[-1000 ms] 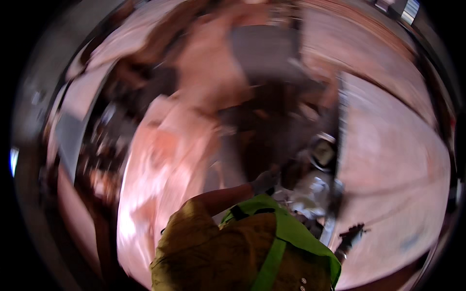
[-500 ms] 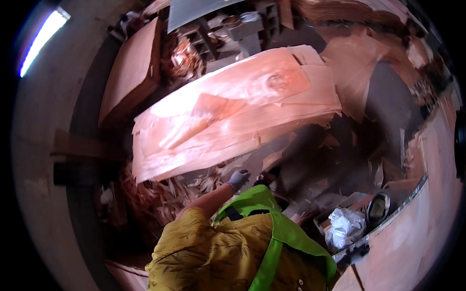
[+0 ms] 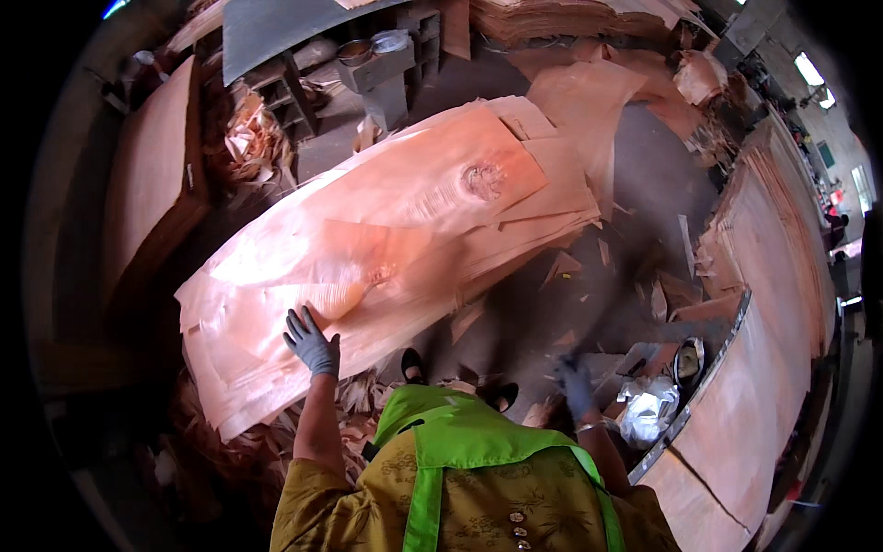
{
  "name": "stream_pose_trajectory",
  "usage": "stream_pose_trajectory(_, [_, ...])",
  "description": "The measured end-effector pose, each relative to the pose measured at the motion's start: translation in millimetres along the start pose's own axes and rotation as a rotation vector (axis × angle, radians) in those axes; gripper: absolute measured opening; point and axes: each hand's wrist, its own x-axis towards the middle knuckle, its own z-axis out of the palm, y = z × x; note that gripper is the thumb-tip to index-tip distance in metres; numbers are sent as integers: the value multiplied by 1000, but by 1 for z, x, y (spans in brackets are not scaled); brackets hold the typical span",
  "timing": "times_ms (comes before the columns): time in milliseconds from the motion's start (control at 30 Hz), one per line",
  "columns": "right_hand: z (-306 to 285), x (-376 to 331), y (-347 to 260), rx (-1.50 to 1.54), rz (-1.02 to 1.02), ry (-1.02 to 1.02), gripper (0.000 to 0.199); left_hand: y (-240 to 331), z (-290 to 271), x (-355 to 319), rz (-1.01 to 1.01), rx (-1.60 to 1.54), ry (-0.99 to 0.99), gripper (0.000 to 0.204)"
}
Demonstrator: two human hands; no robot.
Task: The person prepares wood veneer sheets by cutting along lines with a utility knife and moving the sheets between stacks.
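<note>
A long stack of thin reddish wood veneer sheets (image 3: 524, 225) lies across the middle. My left hand (image 3: 314, 348), in a grey glove, is open with its fingers spread over the near left part of the stack. Just beyond its fingertips is a smaller loose veneer piece (image 3: 382, 244) with a ragged patch. My right hand (image 3: 577, 388), also gloved, hangs low on the right, apart from the stack. It is nearest a crumpled clear plastic bag (image 3: 648, 409). Motion smears its fingers, so its grip does not show.
Veneer scraps (image 3: 363, 396) litter the floor by my feet. More veneer stacks stand at left (image 3: 152, 175) and along the right (image 3: 768, 340). A dark-topped table (image 3: 285, 32) and a small stand (image 3: 382, 78) are at the back. A round dish-like object (image 3: 688, 362) sits beside the bag.
My view has turned, so the stack sits further left. My left hand has moved from near my body out over the veneer. My right hand now shows low on the right.
</note>
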Motion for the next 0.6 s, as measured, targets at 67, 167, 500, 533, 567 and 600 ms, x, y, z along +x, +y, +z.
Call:
stream_pose_trajectory(67, [43,18,13,-148,-38,-66,21,-3,4,23,79,9,-30,90])
stream_pose_trajectory(167, [108,34,-14,-762,-388,-81,28,-37,39,53,292,-132,33,25])
stream_pose_trajectory(500, [328,147,-180,-1165,-636,-174,22,-103,-37,110,-86,-497,230,26])
stream_pose_trajectory(533, [342,166,-186,-1286,-696,-149,23,-108,-39,114,-151,-659,268,28])
stream_pose_trajectory(567, [357,186,-182,-1401,-744,-130,24,-117,-43,115,-212,-810,298,30])
stream_pose_trajectory(600, [367,194,-181,-1527,-795,-112,26,-125,-46,115,-235,-839,331,27])
